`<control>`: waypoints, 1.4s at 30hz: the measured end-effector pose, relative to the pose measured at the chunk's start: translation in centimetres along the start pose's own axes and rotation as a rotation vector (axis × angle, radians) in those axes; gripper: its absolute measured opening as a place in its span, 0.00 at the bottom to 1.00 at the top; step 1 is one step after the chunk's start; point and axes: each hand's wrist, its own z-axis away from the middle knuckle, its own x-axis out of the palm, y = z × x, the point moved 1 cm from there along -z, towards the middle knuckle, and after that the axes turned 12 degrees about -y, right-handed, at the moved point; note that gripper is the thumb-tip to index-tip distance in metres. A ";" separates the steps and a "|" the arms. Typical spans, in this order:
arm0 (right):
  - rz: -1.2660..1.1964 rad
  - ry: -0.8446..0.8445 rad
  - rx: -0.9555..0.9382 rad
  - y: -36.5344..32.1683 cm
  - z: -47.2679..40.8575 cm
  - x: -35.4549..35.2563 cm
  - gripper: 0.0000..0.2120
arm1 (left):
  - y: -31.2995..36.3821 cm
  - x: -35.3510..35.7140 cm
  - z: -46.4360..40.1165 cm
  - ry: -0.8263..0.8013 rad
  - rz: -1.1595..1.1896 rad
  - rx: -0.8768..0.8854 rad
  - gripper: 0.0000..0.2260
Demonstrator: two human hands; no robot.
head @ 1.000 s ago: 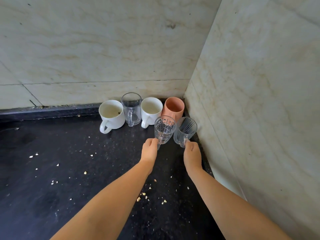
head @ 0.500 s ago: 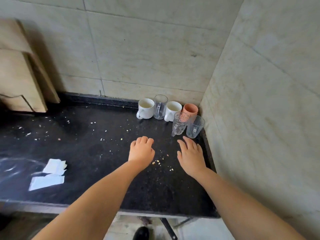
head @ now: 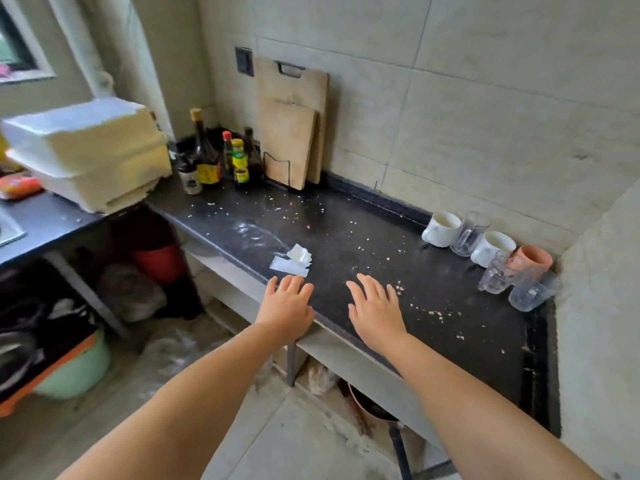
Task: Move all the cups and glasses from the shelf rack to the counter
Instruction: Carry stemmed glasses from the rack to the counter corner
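Cups and glasses clustered in far right corner of black counter (head: 346,237): white mug (head: 441,229), clear glass mug (head: 469,233), second white mug (head: 491,248), pink cup (head: 530,259), two more clear glasses (head: 495,277) (head: 533,289) in front. Left hand (head: 285,306) and right hand (head: 375,310) hover over counter's front edge, fingers spread, holding nothing. Crumpled white paper (head: 294,259) just beyond left hand. Crumbs scattered across counter.

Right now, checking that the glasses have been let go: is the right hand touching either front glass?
Apart. The head view shows bare counter between the right hand and both front glasses.
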 end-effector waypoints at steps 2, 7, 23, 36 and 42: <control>0.009 -0.007 -0.090 -4.3 -0.5 0.0 0.23 | -3.6 0.2 3.0 0.008 0.007 -0.075 0.22; 0.034 0.000 -0.265 -14.7 -0.3 0.1 0.23 | -11.7 1.1 10.7 0.068 0.070 -0.242 0.20; 0.110 -0.113 -0.780 -59.2 11.9 6.0 0.24 | -38.5 9.0 49.2 0.117 0.287 -0.880 0.22; 0.174 -0.135 -1.121 -85.0 15.9 5.9 0.22 | -53.7 10.7 65.0 0.237 0.363 -1.172 0.20; 0.157 -0.095 -1.213 -98.6 12.6 3.7 0.22 | -65.2 8.3 68.9 0.266 0.342 -1.220 0.19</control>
